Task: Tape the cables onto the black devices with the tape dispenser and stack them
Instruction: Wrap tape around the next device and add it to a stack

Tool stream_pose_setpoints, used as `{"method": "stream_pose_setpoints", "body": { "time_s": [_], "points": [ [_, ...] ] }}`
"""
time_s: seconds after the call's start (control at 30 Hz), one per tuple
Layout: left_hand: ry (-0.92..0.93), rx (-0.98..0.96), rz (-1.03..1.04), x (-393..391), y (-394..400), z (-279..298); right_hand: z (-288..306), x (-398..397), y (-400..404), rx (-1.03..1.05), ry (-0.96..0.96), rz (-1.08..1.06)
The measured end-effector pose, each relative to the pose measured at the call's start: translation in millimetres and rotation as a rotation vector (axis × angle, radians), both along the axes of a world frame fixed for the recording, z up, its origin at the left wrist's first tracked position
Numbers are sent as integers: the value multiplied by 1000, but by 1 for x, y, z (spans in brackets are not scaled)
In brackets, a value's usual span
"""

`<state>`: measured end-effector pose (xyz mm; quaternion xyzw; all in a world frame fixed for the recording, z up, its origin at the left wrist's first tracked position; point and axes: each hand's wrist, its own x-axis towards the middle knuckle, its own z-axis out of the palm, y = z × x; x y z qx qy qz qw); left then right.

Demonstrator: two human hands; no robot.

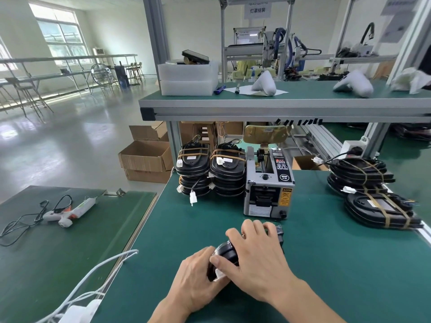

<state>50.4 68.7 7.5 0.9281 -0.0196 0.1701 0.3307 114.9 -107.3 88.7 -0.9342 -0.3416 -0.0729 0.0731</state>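
a: device [225, 252] first. where does it lie?

b: on the green mat [326, 264], near the front edge, under both hands. black oval housing, and its long axis seems to run from near-left to far-right, with the far end pointing roughly at the tape dispenser [268, 183], which stands just beyond it.

a: so which hand is nearer the dispenser?

b: right hand [254, 257], by my reading. it lies across the top of the device, fingers spread and stretched toward the far end, thumb reaching back over the near end. that looks like pressing down, not a full wrap.

a: and the left hand [198, 278]?

b: it cups the near-left end, fingers curled round the rim. a white connector [219, 273] shows between the two thumbs, so the cable end is probably being held against the housing there. i can't make out the cable itself; the hands hide it.

a: any tape in play?

b: none that i can see on this one, nor hanging at the dispenser's mouth. i'd judge the cable is being tucked before a strip is pulled, and the right hand would have the shorter reach for that.

a: and the stacking?

b: two taped stacks [210, 169] stand just left of the dispenser, touching it on one side. another pile [370, 194] lies well apart on the right side of the mat.
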Motion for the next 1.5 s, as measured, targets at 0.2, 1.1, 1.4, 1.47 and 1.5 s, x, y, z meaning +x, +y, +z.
{"method": "stream_pose_setpoints", "body": {
  "time_s": [0.2,1.1,1.4,1.47,1.5],
  "points": [
    [-66,-2,17,2,-2,-1,18,11,-8,343,197,-18],
    [-120,78,-43,-2,-2,0,17,138,13,1464,826,-965],
    [-124,68,-38,-2,-3,-1,16,146,21,1432,779,-1045],
    [-129,72,-30,-2,-3,-2,13,148,21,1427,766,-1049],
    [-130,75,-27,-2,-3,-2,12,149,21,1429,760,-1048]
  ]
}}
